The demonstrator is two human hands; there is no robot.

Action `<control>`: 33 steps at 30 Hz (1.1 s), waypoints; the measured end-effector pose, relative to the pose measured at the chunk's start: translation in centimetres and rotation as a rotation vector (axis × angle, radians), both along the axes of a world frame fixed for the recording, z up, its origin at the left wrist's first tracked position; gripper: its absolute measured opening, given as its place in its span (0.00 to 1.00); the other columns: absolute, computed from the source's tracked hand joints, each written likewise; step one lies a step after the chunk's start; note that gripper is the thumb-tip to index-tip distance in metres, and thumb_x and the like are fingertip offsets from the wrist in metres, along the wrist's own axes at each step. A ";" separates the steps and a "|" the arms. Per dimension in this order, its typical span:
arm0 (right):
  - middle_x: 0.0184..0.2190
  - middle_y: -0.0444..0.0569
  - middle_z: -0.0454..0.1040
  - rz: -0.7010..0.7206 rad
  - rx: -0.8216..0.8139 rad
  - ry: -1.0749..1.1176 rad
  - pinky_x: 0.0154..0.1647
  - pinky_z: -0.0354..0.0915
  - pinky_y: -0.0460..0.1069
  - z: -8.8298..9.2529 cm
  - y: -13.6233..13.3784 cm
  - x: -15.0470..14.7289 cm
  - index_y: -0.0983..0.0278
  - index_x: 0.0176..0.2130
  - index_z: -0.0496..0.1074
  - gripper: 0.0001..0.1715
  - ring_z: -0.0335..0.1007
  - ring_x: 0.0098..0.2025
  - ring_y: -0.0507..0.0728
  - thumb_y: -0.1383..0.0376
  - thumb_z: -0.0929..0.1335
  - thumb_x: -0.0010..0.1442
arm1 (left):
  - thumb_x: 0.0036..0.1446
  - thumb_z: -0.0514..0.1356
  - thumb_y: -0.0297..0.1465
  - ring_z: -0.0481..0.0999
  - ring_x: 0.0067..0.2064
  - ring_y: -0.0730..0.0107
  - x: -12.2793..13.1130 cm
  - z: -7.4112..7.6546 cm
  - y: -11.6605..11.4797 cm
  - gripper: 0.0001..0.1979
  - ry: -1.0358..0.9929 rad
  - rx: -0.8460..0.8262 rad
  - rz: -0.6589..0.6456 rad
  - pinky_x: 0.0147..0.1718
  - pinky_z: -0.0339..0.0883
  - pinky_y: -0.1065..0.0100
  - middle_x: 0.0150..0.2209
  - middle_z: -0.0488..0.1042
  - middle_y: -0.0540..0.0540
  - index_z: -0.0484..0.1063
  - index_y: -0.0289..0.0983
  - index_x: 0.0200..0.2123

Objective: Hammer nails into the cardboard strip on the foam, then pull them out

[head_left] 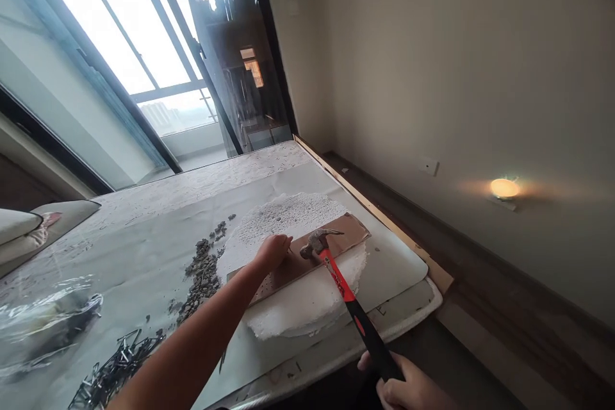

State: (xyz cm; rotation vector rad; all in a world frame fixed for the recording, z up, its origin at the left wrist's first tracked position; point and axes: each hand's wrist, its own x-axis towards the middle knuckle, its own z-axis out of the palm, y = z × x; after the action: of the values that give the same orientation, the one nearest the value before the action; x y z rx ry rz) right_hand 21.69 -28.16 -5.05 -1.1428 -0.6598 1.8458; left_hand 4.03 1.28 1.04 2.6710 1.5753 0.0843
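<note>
With its fingers pinched together, my left hand (275,252) rests at a brown board (348,230), apparently on a thin nail that is mostly hidden by the fingers. The board lies across a rough white slab (307,301). Small holes or dots mark the board's left part. My right hand (408,384) is wrapped round the black grip of a claw hammer (339,275) with a red and black handle. The hammer's metal head hangs over the board, just right of my left hand. A heap of dark nails (120,359) lies at the lower left, beside my left forearm.
Grey stone chips (202,275) lie left of the slab on a pale sheet (158,250) covering the table. A clear plastic bag (48,320) lies at the far left. A wooden strip (375,205) runs along the right edge, near the wall with a glowing lamp (504,188).
</note>
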 end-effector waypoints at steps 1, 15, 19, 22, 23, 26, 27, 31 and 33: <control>0.12 0.33 0.53 0.005 -0.003 -0.008 0.18 0.45 0.43 0.4 -0.1 0.0 0.65 0.41 0.65 0.22 0.43 0.15 0.45 0.65 0.61 0.43 | 0.62 0.46 0.37 0.63 0.24 0.71 0.1 0.0 0.0 0.21 -0.006 -0.007 0.003 0.27 0.53 0.67 0.19 0.64 0.48 0.64 0.36 0.19; 0.14 0.30 0.55 0.019 0.074 -0.309 0.08 0.47 0.42 7.4 0.8 0.1 0.63 0.49 0.56 0.32 0.45 0.10 0.46 0.61 0.61 0.42 | 0.49 0.60 0.40 0.67 0.28 0.70 -2.3 -0.7 -1.5 0.12 -0.504 -0.057 0.107 0.28 0.56 0.70 0.24 0.70 0.49 0.72 0.36 0.28; 0.14 0.30 0.55 0.064 0.110 -0.413 0.08 0.47 0.42 10.0 2.0 0.6 0.64 0.52 0.56 0.35 0.46 0.10 0.46 0.62 0.60 0.42 | 0.49 0.59 0.33 0.71 0.33 0.69 -2.6 -1.3 -1.7 0.08 -0.659 -0.111 0.074 0.34 0.60 0.70 0.30 0.76 0.48 0.76 0.37 0.31; 0.13 0.30 0.54 0.126 0.092 -0.486 0.08 0.47 0.42 11.9 2.5 0.6 0.66 0.52 0.56 0.36 0.46 0.10 0.46 0.62 0.61 0.42 | 0.49 0.57 0.31 0.73 0.36 0.66 -2.5 -1.8 -1.5 0.09 -0.661 -0.109 0.082 0.36 0.61 0.69 0.33 0.78 0.46 0.78 0.38 0.30; 0.13 0.31 0.55 0.146 0.091 -0.505 0.08 0.48 0.43 12.5 2.6 0.5 0.66 0.52 0.57 0.36 0.46 0.10 0.46 0.62 0.61 0.42 | 0.50 0.57 0.31 0.74 0.36 0.65 -2.4 -2.0 -1.4 0.09 -0.659 -0.103 0.081 0.36 0.61 0.69 0.33 0.78 0.46 0.78 0.38 0.31; 0.14 0.32 0.56 0.164 0.134 -0.535 0.09 0.49 0.43 13.8 2.8 0.1 0.66 0.52 0.58 0.33 0.46 0.10 0.46 0.63 0.62 0.45 | 0.50 0.57 0.32 0.75 0.37 0.64 -2.4 -2.4 -1.4 0.10 -0.664 -0.088 0.062 0.36 0.62 0.68 0.33 0.79 0.45 0.79 0.38 0.31; 0.15 0.32 0.56 0.160 0.153 -0.540 0.09 0.49 0.43 14.1 3.0 -0.1 0.66 0.52 0.59 0.32 0.46 0.10 0.45 0.63 0.62 0.45 | 0.50 0.57 0.32 0.75 0.37 0.64 -2.4 -2.5 -1.5 0.10 -0.667 -0.084 0.058 0.36 0.62 0.68 0.33 0.79 0.45 0.79 0.38 0.32; 0.13 0.31 0.54 0.179 0.115 -0.575 0.09 0.46 0.42 13.8 4.0 -1.0 0.66 0.50 0.59 0.31 0.45 0.10 0.46 0.64 0.61 0.44 | 0.50 0.58 0.32 0.75 0.36 0.63 -2.4 -2.4 -1.8 0.11 -0.657 -0.075 0.086 0.36 0.62 0.68 0.33 0.79 0.45 0.80 0.38 0.32; 0.12 0.30 0.53 0.204 0.075 -0.583 0.09 0.45 0.42 13.6 4.3 -1.2 0.67 0.50 0.58 0.32 0.45 0.10 0.46 0.64 0.60 0.43 | 0.50 0.57 0.32 0.75 0.36 0.63 -2.4 -2.3 -2.1 0.11 -0.639 -0.076 0.101 0.36 0.62 0.68 0.33 0.80 0.45 0.80 0.38 0.32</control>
State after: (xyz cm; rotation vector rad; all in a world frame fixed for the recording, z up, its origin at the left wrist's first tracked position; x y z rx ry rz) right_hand 20.49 -23.84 8.51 -1.6279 -1.1997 1.6269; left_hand 1.66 -0.78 -1.21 2.1737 1.4421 0.7727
